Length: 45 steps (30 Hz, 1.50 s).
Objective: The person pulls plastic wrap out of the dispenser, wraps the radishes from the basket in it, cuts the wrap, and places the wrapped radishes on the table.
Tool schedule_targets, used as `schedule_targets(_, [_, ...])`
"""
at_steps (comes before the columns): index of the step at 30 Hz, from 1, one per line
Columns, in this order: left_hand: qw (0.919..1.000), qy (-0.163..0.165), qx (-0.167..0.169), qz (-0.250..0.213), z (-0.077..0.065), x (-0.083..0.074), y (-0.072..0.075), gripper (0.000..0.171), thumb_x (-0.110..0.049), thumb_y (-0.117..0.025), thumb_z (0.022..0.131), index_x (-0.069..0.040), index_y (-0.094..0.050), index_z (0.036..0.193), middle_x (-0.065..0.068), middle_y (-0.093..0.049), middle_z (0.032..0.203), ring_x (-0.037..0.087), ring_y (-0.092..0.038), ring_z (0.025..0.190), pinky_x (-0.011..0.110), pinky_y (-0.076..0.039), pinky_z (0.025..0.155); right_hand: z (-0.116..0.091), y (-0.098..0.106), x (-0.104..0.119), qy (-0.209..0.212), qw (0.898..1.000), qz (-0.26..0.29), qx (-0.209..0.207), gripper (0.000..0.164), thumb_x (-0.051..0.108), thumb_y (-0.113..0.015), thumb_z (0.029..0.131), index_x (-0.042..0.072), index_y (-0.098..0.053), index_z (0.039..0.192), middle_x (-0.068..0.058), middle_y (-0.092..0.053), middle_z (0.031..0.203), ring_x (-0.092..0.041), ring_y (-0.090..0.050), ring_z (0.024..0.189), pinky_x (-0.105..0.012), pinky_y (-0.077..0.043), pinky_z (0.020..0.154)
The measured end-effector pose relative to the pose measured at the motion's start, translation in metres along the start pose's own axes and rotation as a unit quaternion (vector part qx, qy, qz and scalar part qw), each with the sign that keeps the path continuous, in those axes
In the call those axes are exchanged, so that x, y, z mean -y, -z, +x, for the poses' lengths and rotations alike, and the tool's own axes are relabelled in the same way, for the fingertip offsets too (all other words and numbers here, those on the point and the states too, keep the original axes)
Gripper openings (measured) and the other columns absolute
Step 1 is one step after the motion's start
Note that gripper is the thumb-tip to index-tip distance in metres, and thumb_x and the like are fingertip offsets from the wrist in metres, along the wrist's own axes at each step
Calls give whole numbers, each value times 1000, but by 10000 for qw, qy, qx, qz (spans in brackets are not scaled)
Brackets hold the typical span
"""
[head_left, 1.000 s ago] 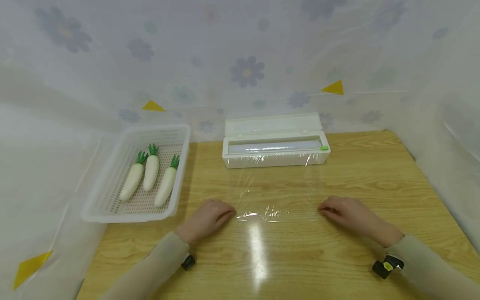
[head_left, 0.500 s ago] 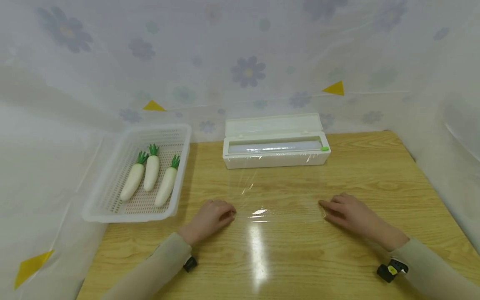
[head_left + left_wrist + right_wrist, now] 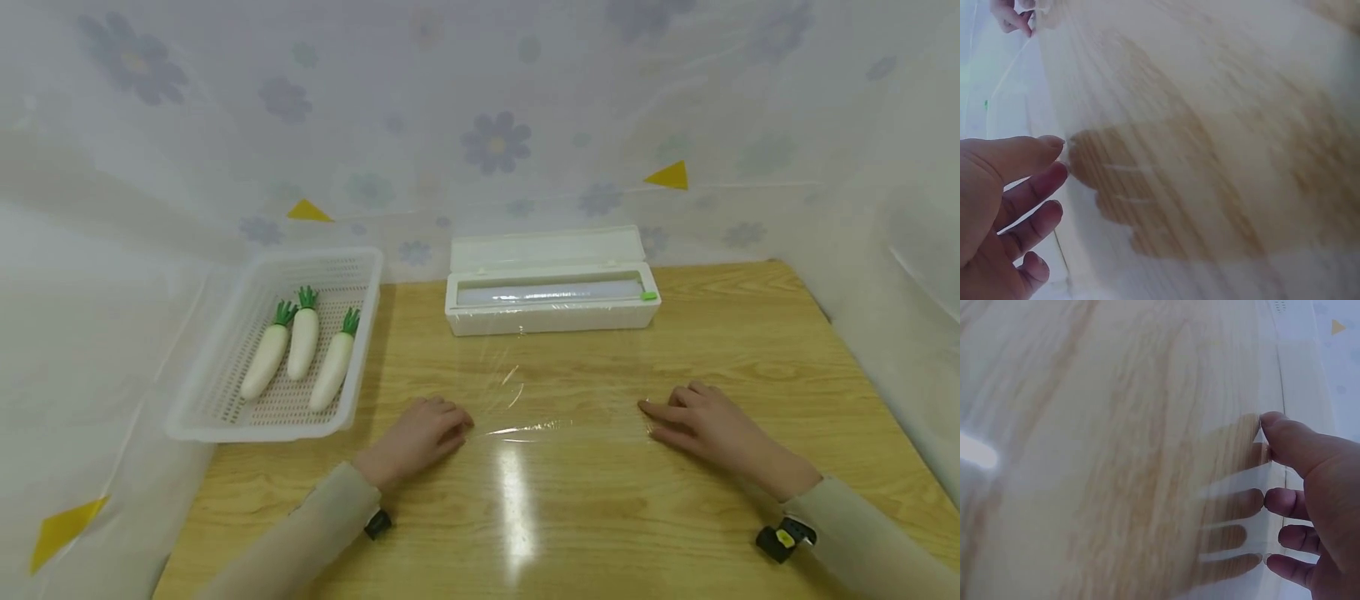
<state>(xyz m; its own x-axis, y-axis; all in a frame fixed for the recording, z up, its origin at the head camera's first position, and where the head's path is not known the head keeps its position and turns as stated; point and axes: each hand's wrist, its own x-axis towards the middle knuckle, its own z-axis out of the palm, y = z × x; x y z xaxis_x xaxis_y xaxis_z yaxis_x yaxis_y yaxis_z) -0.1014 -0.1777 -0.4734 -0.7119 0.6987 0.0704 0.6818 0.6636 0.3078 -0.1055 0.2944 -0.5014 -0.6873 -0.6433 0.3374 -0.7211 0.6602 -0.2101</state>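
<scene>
A sheet of clear plastic wrap (image 3: 517, 433) stretches over the table from a white wrap box (image 3: 551, 320) at the back centre. At the sheet's near left corner is my left hand (image 3: 420, 437); its thumb and index fingertips (image 3: 1055, 178) stand slightly apart at the film's edge. My right hand (image 3: 712, 429) is at the opposite near corner, its thumb (image 3: 1282, 425) and index finger spread, fingertips right at the tabletop. Inside the box, whose lid (image 3: 547, 246) is up, lies the wrap roll (image 3: 551, 292). A green slider (image 3: 648, 296) sits at the box's right end.
On the left stands a white plastic basket (image 3: 262, 433) with three white radishes (image 3: 303, 343) in it. The wooden table (image 3: 600, 517) ends at a flower-patterned sheet (image 3: 495, 83) behind the box. Yellow triangles (image 3: 670, 176) mark that sheet.
My right thumb and index finger have spread apart, and that hand has shifted slightly right. A small gap has appeared between my left thumb and index finger. The wrap's glints have moved.
</scene>
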Motion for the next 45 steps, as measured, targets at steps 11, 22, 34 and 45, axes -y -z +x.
schedule_targets(11, [9974,-64,-445,-560,14,-9,51,19,-10,-75,96,-6,-74,114,1,-74,97,21,-67,94,40,-55,88,0,1,0,-65,9999,-71,57,44,27,-87,83,16,-78,124,18,-54,86,-5,-42,80,-30,-38,66])
schedule_targets(22, [9818,888,-1160,-1216,14,30,120,22,-14,-70,101,-5,-73,121,7,-74,110,21,-65,94,41,-54,77,-2,-3,2,8,9999,-126,36,42,30,-85,84,16,-78,124,19,-50,83,-5,-42,78,-29,-37,66])
schedule_targets(34, [9519,2205,-1837,-1069,-8,102,150,30,-25,-62,107,-4,-71,126,14,-72,107,26,-63,91,37,-49,72,-2,-2,5,-43,9999,-117,8,43,29,-85,84,16,-78,125,19,-49,84,-5,-42,80,-29,-36,67])
schedule_targets(45, [9306,2957,-1941,-939,-19,160,152,37,-21,-58,108,7,-63,132,30,-66,118,42,-61,102,54,-49,84,-8,-1,4,-101,9998,-168,34,45,28,-86,84,17,-77,126,18,-50,84,-5,-42,80,-30,-37,68])
